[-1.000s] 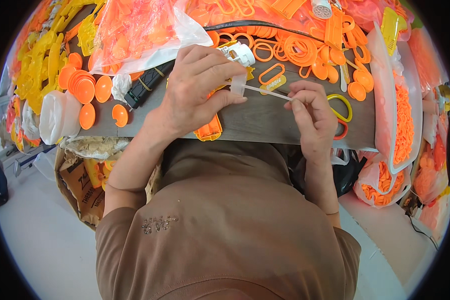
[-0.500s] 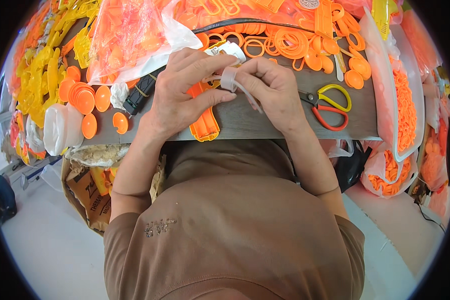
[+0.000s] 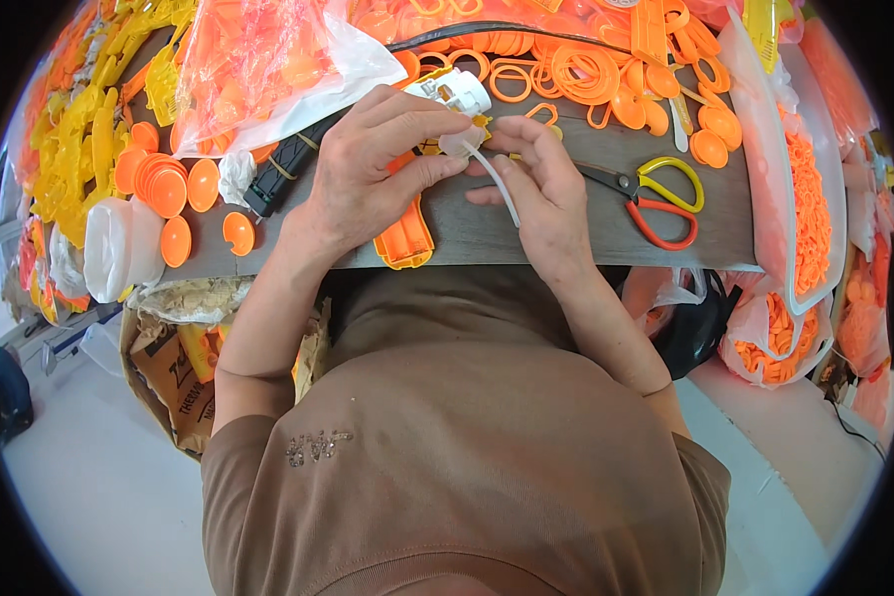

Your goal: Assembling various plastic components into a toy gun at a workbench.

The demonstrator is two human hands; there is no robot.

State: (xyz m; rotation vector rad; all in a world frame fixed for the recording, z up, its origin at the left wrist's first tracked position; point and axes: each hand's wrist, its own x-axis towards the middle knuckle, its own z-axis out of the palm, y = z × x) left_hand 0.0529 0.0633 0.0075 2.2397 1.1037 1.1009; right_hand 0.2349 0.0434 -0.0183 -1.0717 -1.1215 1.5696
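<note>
clear cap [image 3: 455, 146] w/ pale tube [image 3: 500, 186] pinched in l. hand [image 3: 372, 157] over table [image 3: 477, 233], in from front edge; r. hand [image 3: 548, 189], at cap moments ago, now off it, hold on tube unclear, so l. seemingly bears it alone. scissors [image 3: 626, 185] nr front r. corner.

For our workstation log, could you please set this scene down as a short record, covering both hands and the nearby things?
Left hand: pinches a translucent piece between thumb and finger
Right hand: at the thin white strip meeting that piece; exact grip unclear
Right of the hands: scissors, one handle yellow, one red
Table's near edge: orange part, partly hidden by the left hand
Far left on table: stacked orange cups
</note>
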